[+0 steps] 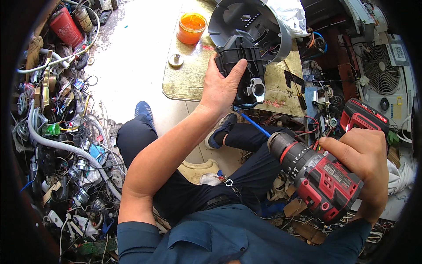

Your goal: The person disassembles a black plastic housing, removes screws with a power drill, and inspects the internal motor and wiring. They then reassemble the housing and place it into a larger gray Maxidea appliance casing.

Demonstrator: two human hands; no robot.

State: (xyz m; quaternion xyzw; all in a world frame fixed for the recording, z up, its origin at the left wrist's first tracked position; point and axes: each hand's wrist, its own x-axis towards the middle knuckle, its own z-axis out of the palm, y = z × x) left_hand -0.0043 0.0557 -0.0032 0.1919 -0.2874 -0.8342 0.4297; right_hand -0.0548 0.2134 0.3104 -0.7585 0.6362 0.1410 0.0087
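My left hand (221, 87) grips a black plastic motor housing (241, 53) over the near edge of the low wooden table (187, 86). A silvery ring-shaped fitting (256, 89) sits at the housing's lower end. In my right hand (362, 152) is a red and black cordless drill (323, 176), tilted up and to the left. Its long blue bit (256, 123) reaches toward the underside of the housing; whether the tip touches it I cannot tell. Behind the housing, a grey round casing (281, 37) lies open side toward me, with wires inside.
An orange tub (191, 28) and a small round metal part (176, 60) stand on the table. A screwdriver (300, 96) lies at its right edge. Heaped cables and scrap parts (74, 163) line the left. A white unit with a fan (380, 66) stands at right.
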